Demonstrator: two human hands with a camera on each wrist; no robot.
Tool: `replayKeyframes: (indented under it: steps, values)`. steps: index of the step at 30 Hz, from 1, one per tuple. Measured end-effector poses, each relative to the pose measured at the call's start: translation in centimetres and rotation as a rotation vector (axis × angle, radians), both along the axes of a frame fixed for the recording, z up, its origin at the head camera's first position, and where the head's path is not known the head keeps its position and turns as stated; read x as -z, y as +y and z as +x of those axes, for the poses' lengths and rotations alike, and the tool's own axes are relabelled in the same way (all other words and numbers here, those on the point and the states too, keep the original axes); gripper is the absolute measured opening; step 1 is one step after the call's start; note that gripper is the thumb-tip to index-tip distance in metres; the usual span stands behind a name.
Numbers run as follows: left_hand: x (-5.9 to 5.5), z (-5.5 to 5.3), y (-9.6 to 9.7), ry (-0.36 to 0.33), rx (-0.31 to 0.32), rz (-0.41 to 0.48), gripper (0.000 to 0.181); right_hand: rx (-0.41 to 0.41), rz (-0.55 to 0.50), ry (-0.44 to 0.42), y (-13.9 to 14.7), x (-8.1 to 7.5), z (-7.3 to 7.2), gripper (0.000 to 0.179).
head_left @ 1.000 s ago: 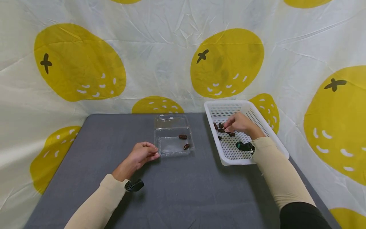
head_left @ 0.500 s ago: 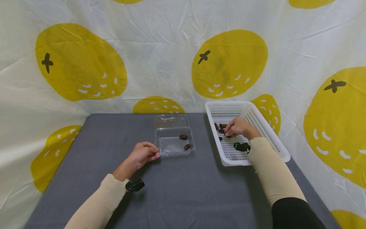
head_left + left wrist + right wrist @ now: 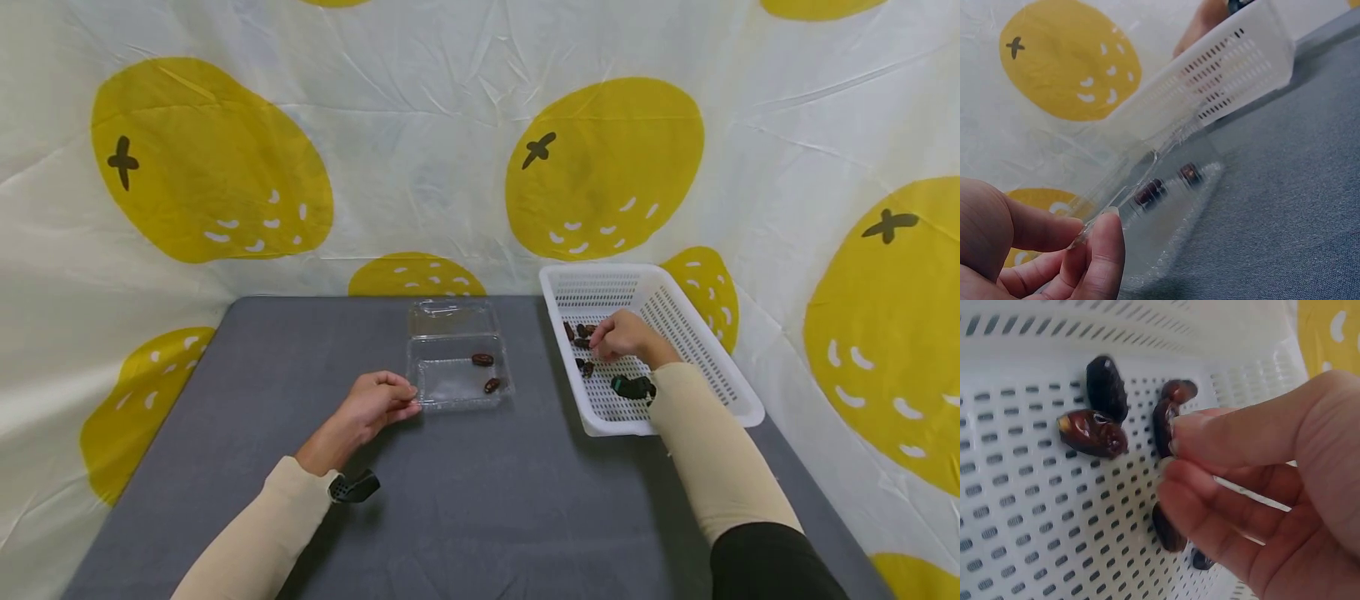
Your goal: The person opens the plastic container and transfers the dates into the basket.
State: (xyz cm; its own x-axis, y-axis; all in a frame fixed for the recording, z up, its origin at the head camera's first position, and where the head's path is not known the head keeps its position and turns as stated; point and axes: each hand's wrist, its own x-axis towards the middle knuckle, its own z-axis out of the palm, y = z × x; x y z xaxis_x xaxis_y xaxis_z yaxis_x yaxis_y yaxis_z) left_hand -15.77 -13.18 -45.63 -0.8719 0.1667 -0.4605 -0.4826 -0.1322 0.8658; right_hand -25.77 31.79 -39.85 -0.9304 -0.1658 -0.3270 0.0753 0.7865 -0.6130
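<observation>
My left hand (image 3: pixel 375 402) pinches the near left edge of a clear plastic clamshell container (image 3: pixel 453 392) between thumb and fingers. Its lid is raised at the back. Two brown dates, one at the back (image 3: pixel 482 360) and one nearer (image 3: pixel 492 386), lie in its right side. Inside a white perforated basket (image 3: pixel 675 417) is my right hand (image 3: pixel 626 336), fingers loosely bent and thumb close to the fingertips. The right wrist view shows no date between them; a dark date (image 3: pixel 1163 425) lies right behind the thumb tip. A pair, one glossy date (image 3: pixel 1092 433) and one darker date (image 3: pixel 1107 387), lies to the left.
Basket and container stand apart on a table with a grey cloth (image 3: pixel 480 500). More dates (image 3: pixel 1168 530) lie under the right hand. Behind the table hangs a white curtain (image 3: pixel 420 150) with yellow fruit prints. The basket's side walls rise around the right hand.
My right hand shifted slightly nearer within the basket, then let go of a dark date, which now lies beside another by the left wall. My left hand keeps its grip on the container.
</observation>
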Motion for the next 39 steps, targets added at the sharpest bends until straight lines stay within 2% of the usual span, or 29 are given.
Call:
replayKeyframes:
  steps: [3, 10, 13, 20, 25, 30, 34, 39]
  values:
    - [-0.1, 0.0, 0.0, 0.002, 0.002, 0.001, 0.011, 0.029, -0.009, 0.069, -0.3, -0.3, 0.1, 0.019]
    - [0.1, -0.1, 0.0, 0.006, -0.003, 0.011, 0.010, 0.112, -0.196, 0.154, -1.8, -1.6, 0.8, 0.027]
    - [0.1, -0.1, 0.0, 0.003, -0.001, 0.014, 0.009, 0.147, -0.231, 0.199, -2.8, -2.4, 1.1, 0.028]
    - [0.2, -0.2, -0.2, 0.000, -0.015, 0.026, 0.007, 0.195, -0.299, 0.297, -6.8, -5.0, 1.7, 0.026]
    - [0.1, -0.2, -0.1, -0.004, -0.003, 0.017, 0.007, 0.177, -0.421, 0.334, -9.8, -5.9, 2.2, 0.025]
    - [-0.1, -0.1, 0.1, 0.005, -0.003, 0.028, 0.008, 0.132, -0.490, 0.341, -12.7, -5.8, 2.8, 0.024]
    - [0.0, -0.1, 0.1, 0.009, 0.000, 0.044, 0.009, 0.125, -0.470, 0.304, -14.8, -5.0, 3.3, 0.021]
    - [0.1, -0.1, 0.0, 0.013, 0.008, 0.057, 0.009, 0.113, -0.418, 0.281, -17.0, -3.0, 3.5, 0.018]
